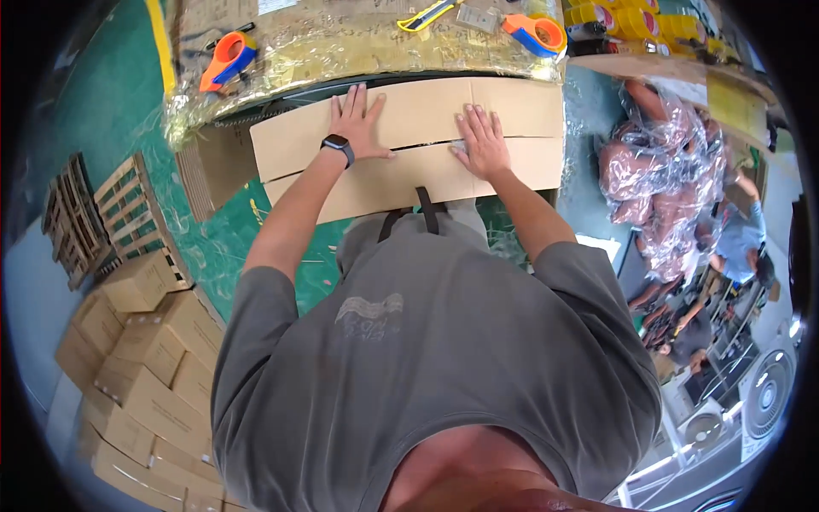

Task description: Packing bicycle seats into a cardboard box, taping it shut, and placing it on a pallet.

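Observation:
A long brown cardboard carton (426,107) lies crosswise in front of me, its two flaps side by side with a narrow dark gap between them. My left hand (362,126), with a dark watch at the wrist, rests flat on the carton left of its middle, fingers spread, thumb by the gap. Farther right, my right hand (483,143) presses flat across the gap with fingers outstretched. Neither hand grips anything. What is inside the carton cannot be seen.
Beyond the carton stands a tape-covered worktable (341,51) with two orange-and-blue tape dispensers (229,61) and a yellow utility knife (428,14). Folded cardboard (213,171) leans at left. Stacked cartons (153,367), wooden pallets (141,209), plastic-wrapped brown items (661,171) and co-workers surround me.

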Action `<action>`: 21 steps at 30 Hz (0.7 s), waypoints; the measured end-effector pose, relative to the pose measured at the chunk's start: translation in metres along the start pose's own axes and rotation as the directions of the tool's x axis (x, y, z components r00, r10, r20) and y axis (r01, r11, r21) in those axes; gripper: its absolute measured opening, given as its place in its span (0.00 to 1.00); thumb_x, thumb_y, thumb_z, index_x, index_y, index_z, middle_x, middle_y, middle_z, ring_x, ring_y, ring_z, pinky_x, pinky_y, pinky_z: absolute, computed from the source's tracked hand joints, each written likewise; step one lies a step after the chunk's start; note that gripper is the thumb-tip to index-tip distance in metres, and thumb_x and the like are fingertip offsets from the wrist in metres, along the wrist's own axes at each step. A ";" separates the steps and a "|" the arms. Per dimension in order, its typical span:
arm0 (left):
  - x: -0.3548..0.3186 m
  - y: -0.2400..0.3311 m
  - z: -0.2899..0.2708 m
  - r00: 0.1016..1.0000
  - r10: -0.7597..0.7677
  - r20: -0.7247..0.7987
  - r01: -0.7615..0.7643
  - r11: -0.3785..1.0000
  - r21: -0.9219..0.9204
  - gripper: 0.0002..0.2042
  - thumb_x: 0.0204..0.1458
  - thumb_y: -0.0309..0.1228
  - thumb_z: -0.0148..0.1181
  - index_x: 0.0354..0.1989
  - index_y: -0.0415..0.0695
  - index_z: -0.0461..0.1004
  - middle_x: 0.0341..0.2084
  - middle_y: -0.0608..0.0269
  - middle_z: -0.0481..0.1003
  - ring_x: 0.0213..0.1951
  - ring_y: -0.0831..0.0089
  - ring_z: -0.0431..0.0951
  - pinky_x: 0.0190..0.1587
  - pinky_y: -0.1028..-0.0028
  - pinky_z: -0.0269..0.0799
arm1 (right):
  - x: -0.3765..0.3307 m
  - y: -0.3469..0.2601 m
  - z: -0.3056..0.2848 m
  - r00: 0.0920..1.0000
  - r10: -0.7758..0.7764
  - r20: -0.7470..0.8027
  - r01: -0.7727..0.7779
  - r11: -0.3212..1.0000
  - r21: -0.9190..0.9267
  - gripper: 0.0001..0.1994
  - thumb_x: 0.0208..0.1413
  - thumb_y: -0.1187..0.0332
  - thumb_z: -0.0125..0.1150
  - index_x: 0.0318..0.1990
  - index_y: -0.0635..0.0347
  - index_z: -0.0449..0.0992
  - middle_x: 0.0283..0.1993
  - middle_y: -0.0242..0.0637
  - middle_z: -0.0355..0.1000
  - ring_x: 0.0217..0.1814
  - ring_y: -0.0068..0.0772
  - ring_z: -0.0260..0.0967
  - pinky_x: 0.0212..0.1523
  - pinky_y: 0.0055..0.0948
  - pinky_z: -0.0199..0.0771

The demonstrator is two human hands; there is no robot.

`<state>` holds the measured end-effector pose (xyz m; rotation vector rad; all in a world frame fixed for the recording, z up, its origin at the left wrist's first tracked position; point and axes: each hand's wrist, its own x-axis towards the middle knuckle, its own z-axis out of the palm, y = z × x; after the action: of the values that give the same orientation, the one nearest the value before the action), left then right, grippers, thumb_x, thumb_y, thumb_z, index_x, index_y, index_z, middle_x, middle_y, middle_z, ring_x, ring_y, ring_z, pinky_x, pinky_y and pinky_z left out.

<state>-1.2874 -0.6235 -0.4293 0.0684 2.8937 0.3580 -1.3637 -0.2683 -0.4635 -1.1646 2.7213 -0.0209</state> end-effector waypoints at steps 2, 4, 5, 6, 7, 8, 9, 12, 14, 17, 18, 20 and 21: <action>0.022 0.000 -0.003 0.965 0.034 0.261 -0.053 0.996 0.066 0.74 0.30 0.76 0.76 0.87 0.59 0.45 0.84 0.34 0.41 0.84 0.38 0.40 0.79 0.29 0.35 | -0.002 0.007 0.001 1.000 0.014 0.017 -0.014 1.000 0.023 0.42 0.69 0.38 0.55 0.83 0.50 0.56 0.89 0.43 0.46 0.92 0.47 0.40 0.88 0.59 0.34; 0.027 0.000 0.002 0.944 0.081 0.320 -0.105 0.993 0.058 0.72 0.32 0.74 0.77 0.87 0.62 0.44 0.84 0.34 0.40 0.84 0.35 0.40 0.79 0.28 0.35 | -0.007 0.006 0.000 0.999 0.050 -0.001 -0.050 0.997 0.058 0.42 0.70 0.39 0.54 0.83 0.53 0.56 0.89 0.43 0.47 0.91 0.47 0.41 0.88 0.59 0.33; 0.020 0.002 0.006 0.957 0.092 0.275 -0.107 0.993 0.041 0.72 0.31 0.74 0.77 0.87 0.62 0.46 0.83 0.34 0.42 0.83 0.35 0.42 0.79 0.28 0.35 | -0.009 0.004 -0.002 0.998 0.062 -0.014 -0.061 0.997 0.055 0.43 0.70 0.39 0.54 0.83 0.55 0.56 0.89 0.44 0.47 0.92 0.48 0.39 0.88 0.58 0.33; 0.020 0.004 0.008 0.971 0.100 0.216 -0.108 0.994 0.024 0.71 0.31 0.74 0.78 0.87 0.63 0.48 0.83 0.35 0.44 0.82 0.34 0.43 0.79 0.28 0.36 | -0.010 0.006 -0.008 0.997 0.069 -0.037 -0.068 0.997 0.042 0.43 0.70 0.39 0.53 0.83 0.58 0.56 0.89 0.45 0.47 0.92 0.48 0.38 0.88 0.57 0.33; 0.027 0.011 0.005 0.971 0.135 0.199 -0.147 0.988 0.045 0.71 0.31 0.74 0.78 0.87 0.63 0.48 0.83 0.35 0.44 0.82 0.34 0.43 0.79 0.28 0.36 | -0.019 0.006 -0.005 0.992 0.074 -0.103 -0.076 0.997 -0.016 0.42 0.68 0.37 0.57 0.79 0.59 0.63 0.86 0.45 0.54 0.89 0.50 0.46 0.87 0.57 0.39; 0.014 0.016 0.005 0.976 0.112 0.187 -0.123 0.991 0.050 0.70 0.30 0.73 0.79 0.86 0.63 0.50 0.82 0.35 0.47 0.81 0.34 0.46 0.79 0.29 0.37 | -0.018 0.007 -0.016 0.987 0.090 -0.135 -0.093 0.996 -0.017 0.42 0.68 0.37 0.57 0.79 0.59 0.63 0.86 0.45 0.54 0.89 0.50 0.46 0.87 0.57 0.39; -0.001 0.019 0.005 0.979 0.091 0.180 -0.102 0.993 0.053 0.70 0.30 0.72 0.80 0.86 0.63 0.52 0.81 0.35 0.49 0.80 0.34 0.48 0.79 0.30 0.39 | -0.020 0.005 -0.030 0.996 0.070 -0.057 -0.064 0.994 0.093 0.39 0.68 0.38 0.57 0.75 0.60 0.67 0.84 0.45 0.57 0.87 0.50 0.49 0.85 0.57 0.45; -0.020 0.038 -0.002 0.990 0.070 0.122 -0.075 0.996 0.037 0.69 0.27 0.68 0.83 0.85 0.62 0.55 0.79 0.37 0.53 0.79 0.36 0.51 0.79 0.32 0.42 | 0.006 0.057 -0.048 0.991 0.079 -0.110 -0.041 0.949 0.314 0.29 0.66 0.48 0.64 0.66 0.61 0.75 0.67 0.49 0.72 0.72 0.53 0.68 0.71 0.55 0.67; -0.032 0.049 -0.005 0.992 0.035 0.119 -0.042 0.998 0.055 0.69 0.26 0.67 0.84 0.84 0.63 0.56 0.79 0.39 0.53 0.79 0.37 0.51 0.78 0.33 0.43 | 0.057 0.109 -0.069 0.886 0.259 -0.386 -0.140 0.940 0.311 0.22 0.60 0.64 0.68 0.60 0.61 0.75 0.56 0.51 0.76 0.60 0.57 0.75 0.63 0.53 0.76; -0.042 0.071 -0.012 0.991 0.001 0.135 -0.010 0.998 0.067 0.70 0.25 0.67 0.85 0.85 0.62 0.55 0.79 0.39 0.53 0.79 0.38 0.51 0.78 0.34 0.44 | 0.119 0.182 -0.101 0.673 0.134 -0.727 -0.255 0.965 -0.059 0.19 0.63 0.72 0.59 0.61 0.59 0.72 0.54 0.53 0.78 0.60 0.55 0.77 0.71 0.48 0.69; -0.042 0.080 -0.009 0.987 0.014 0.162 -0.024 0.998 0.061 0.71 0.26 0.67 0.85 0.85 0.61 0.54 0.79 0.39 0.54 0.79 0.38 0.51 0.79 0.35 0.43 | 0.126 0.212 -0.094 0.665 0.148 -0.732 -0.273 0.961 -0.054 0.19 0.63 0.72 0.59 0.61 0.59 0.72 0.54 0.53 0.78 0.60 0.55 0.77 0.71 0.48 0.69; -0.041 0.090 0.004 0.989 0.043 0.140 -0.050 0.998 0.046 0.71 0.24 0.66 0.86 0.84 0.62 0.55 0.78 0.40 0.54 0.79 0.39 0.51 0.79 0.34 0.43 | 0.125 0.244 -0.075 0.946 0.192 -0.261 -0.238 0.958 -0.158 0.19 0.63 0.70 0.60 0.61 0.56 0.73 0.47 0.51 0.82 0.54 0.55 0.81 0.66 0.49 0.74; -0.048 0.091 0.007 0.991 0.037 0.129 -0.042 0.998 0.038 0.71 0.24 0.65 0.86 0.84 0.63 0.56 0.78 0.40 0.55 0.79 0.39 0.51 0.79 0.34 0.43 | 0.124 0.240 -0.071 0.895 0.148 -0.422 -0.213 0.971 -0.111 0.21 0.61 0.69 0.64 0.62 0.55 0.74 0.41 0.49 0.82 0.48 0.56 0.82 0.58 0.53 0.79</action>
<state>-1.2372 -0.5368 -0.4033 0.1495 2.7755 0.2909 -1.6319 -0.1953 -0.4338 -1.0347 3.2495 -0.0337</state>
